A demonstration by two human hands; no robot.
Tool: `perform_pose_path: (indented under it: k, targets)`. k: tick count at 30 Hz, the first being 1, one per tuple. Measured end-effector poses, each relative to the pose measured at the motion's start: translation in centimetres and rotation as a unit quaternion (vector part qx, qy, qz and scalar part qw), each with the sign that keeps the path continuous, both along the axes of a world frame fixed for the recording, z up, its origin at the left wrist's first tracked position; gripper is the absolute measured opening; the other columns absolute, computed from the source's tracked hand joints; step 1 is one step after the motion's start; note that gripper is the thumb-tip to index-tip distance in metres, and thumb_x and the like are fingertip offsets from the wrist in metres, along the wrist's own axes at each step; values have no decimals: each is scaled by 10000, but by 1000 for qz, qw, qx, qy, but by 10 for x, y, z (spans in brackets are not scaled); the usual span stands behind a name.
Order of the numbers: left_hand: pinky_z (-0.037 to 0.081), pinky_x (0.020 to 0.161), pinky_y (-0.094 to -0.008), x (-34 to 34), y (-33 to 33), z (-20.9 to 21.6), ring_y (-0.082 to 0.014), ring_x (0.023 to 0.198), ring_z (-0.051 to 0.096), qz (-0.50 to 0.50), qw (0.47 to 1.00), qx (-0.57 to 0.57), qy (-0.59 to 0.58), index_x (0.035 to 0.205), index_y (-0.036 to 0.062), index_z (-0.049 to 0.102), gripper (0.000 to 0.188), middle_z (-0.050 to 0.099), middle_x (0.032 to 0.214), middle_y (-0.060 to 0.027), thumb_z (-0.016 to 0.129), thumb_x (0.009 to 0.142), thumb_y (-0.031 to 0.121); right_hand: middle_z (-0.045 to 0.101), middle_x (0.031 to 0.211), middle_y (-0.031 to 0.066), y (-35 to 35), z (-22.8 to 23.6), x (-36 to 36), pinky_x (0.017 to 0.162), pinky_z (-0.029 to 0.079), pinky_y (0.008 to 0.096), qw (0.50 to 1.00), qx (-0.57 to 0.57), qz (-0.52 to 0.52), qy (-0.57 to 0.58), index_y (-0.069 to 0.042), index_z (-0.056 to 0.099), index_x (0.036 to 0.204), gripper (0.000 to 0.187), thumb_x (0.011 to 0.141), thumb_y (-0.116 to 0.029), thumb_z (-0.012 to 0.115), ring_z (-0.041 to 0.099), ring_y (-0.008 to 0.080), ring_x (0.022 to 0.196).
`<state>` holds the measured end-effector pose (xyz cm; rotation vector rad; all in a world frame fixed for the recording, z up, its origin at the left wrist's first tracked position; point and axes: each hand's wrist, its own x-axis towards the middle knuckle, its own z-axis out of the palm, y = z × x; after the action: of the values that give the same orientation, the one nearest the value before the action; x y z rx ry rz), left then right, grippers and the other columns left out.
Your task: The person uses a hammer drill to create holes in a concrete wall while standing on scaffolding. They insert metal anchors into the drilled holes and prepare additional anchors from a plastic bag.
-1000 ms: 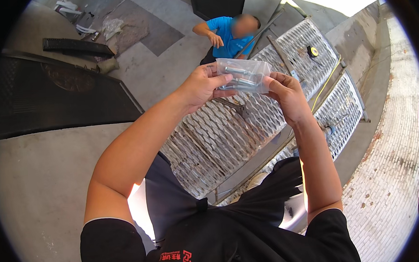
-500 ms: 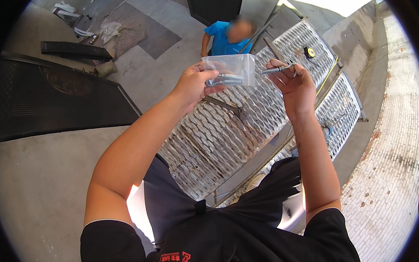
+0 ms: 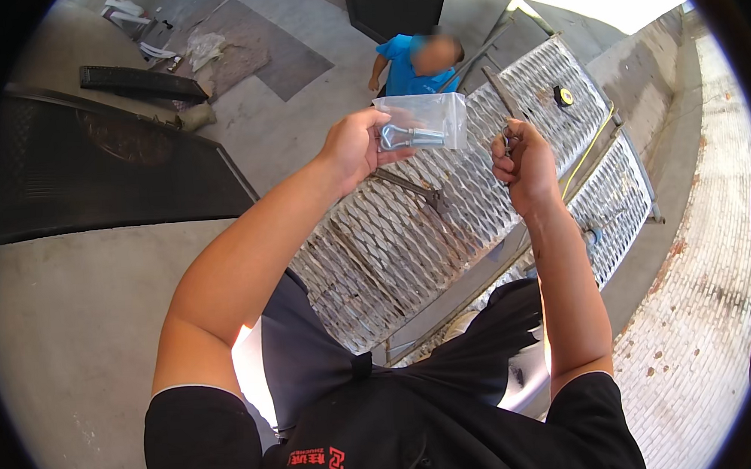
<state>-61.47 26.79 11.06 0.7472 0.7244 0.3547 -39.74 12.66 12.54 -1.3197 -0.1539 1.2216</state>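
Note:
My left hand (image 3: 360, 149) is closed on the left end of a clear plastic bag (image 3: 450, 114), held above the metal mesh platform (image 3: 402, 250). Silvery hook bolts (image 3: 421, 137) with sleeves show through the plastic. To the right of the bag, my right hand (image 3: 528, 165) is raised with its fingers curled around a metal hook bolt (image 3: 507, 135); most of that bolt is hidden by the fingers. Below the bag, an adjustable wrench (image 3: 416, 189) lies on the mesh.
A yellow and black tape measure (image 3: 563, 96) rests at the platform's far end. Beyond the bag is a person in a blue shirt (image 3: 413, 67). A dark decorated door panel (image 3: 105, 165) lies at the left. A pale brick surface (image 3: 689, 301) runs along the right.
My right hand's fingers have curled in around the hook bolt, which stuck out toward the bag before. The bag in my left hand has shifted slightly right and tilted, showing a hook end more plainly.

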Motion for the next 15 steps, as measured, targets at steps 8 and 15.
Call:
perform_pose_path:
  k: [8,15]
  targets:
    - [521,954,-392,2,-4,5,-262,1136,622,-17,999,5,36,1276,-20,526,413,644,1247,-190,361,990,226,496,625,32,1,6,-15,450,226,254,996,-41,68,-36,-69,521,1087,266,1002,-315,469,322,76,484]
    - [529,919,-383,0,-8,2,-231,1075,642,-29,997,11,64,1259,-6,540,401,669,1194,-171,368,1006,254,463,632,-43,0,12,-24,455,204,226,978,-61,171,-106,-43,573,1027,311,975,-346,615,291,40,484]
